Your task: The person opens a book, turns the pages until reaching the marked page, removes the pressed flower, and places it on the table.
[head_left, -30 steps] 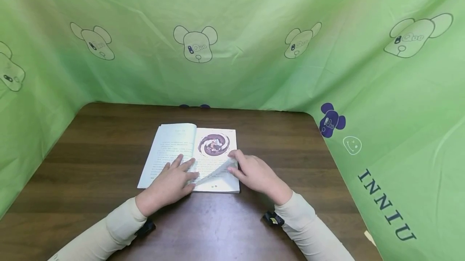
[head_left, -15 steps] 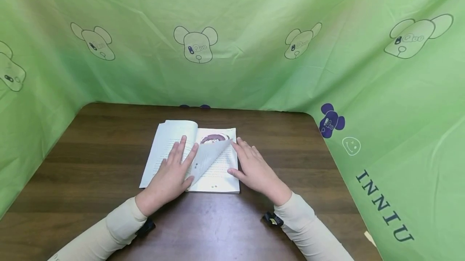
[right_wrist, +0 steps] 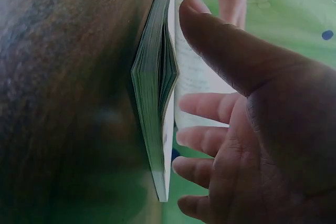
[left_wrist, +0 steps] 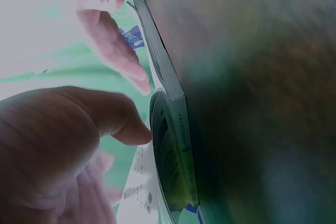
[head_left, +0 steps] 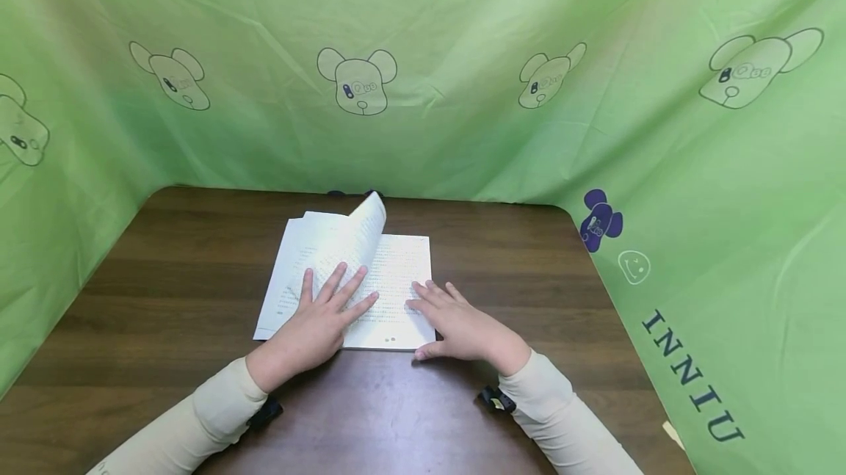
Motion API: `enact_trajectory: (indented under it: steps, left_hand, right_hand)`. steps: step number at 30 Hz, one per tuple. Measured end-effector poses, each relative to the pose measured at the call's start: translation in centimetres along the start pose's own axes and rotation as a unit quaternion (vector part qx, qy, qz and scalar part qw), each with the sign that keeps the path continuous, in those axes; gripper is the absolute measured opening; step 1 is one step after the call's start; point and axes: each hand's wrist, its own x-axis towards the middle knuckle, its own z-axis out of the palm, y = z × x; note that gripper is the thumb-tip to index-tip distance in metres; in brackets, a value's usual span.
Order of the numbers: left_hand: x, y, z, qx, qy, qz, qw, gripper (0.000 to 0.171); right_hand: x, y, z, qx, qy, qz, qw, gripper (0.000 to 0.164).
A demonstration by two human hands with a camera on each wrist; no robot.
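An open book [head_left: 405, 258] with printed text lies on the table, its left side fanned into overlapping leaves. One page [head_left: 367, 224] stands up in a curl near the spine, leaning left. My left hand [head_left: 319, 324] spreads its fingers over the lower part of that page and the inner fold. On the lower right page rest the fingers of my right hand [head_left: 463, 324], its thumb by the bottom corner. In the left wrist view the book's spine [left_wrist: 185, 129] shows beside the left thumb. The right wrist view shows the page block [right_wrist: 149, 93] edge-on beside my loosely bent right fingers [right_wrist: 202, 137].
The brown wooden table [head_left: 198, 262] surrounds the book. Green cloth [head_left: 449, 144] printed with bear heads hangs along the back and both sides. Dark wrist devices [head_left: 497, 399] sit under both sleeves.
The lifted page has gone from the right side over to the left and now curls upward. My right hand has let go of it and moved down; my left fingers have spread across it.
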Motion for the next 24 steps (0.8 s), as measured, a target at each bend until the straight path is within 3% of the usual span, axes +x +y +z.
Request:
enact_trajectory:
  steps: [4, 11, 24]
  left_hand:
    - [-0.14, -0.11, -0.11, -0.014, -0.045, 0.011, 0.9988, 0.069]
    - [-0.23, -0.04, -0.53, -0.048, -0.119, -0.041, 0.9909, 0.063]
    - [-0.46, -0.06, -0.95, -0.088, -0.146, -0.123, 0.9777, 0.055]
  right_hand:
    - [-0.01, -0.1, 0.05, -0.003, -0.015, 0.001, 1.0, 0.08]
    - [-0.16, -0.24, -0.35, -0.012, -0.03, 0.004, 0.999, 0.078]
    - [-0.01, -0.15, -0.6, -0.005, -0.035, -0.003, 0.999, 0.065]
